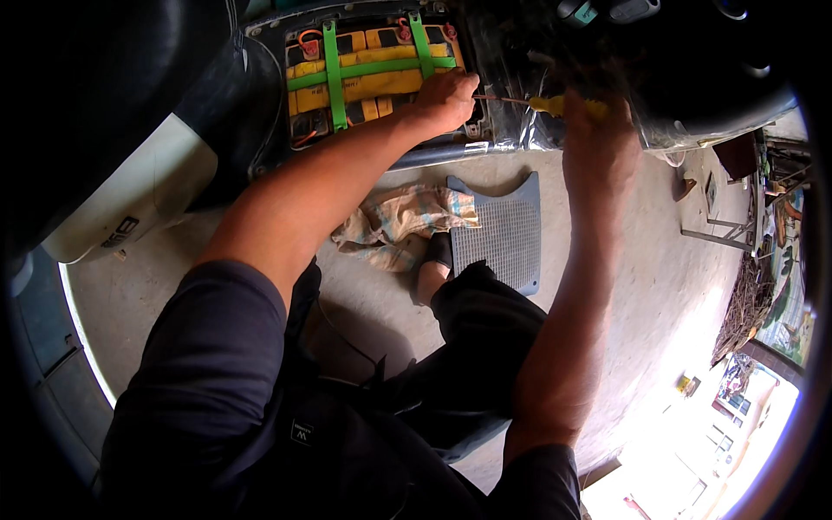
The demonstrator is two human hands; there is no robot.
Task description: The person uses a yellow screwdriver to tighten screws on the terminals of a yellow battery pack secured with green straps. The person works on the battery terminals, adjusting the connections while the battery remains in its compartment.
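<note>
My right hand [607, 147] grips the yellow handle of a screwdriver [546, 105], whose thin shaft points left toward my left hand [446, 101]. The fingers of my left hand are closed at the shaft's tip, by the right edge of the battery compartment [271, 61]; what they pinch is hidden. In that compartment lie orange and black batteries [377, 39] with yellow padding [373, 82], crossed by green straps [334, 95] and with red and orange cables at the terminals. Crumpled clear plastic [526, 126] covers the black panel beside it, under my right hand.
A vehicle's black and white body [130, 191] is at left. On the concrete floor [641, 286] lie a crumpled checked cloth [394, 217] and a grey ridged mat [507, 243] beside my foot [433, 277]. A metal frame [715, 238] and a pile of sticks [741, 321] are at right.
</note>
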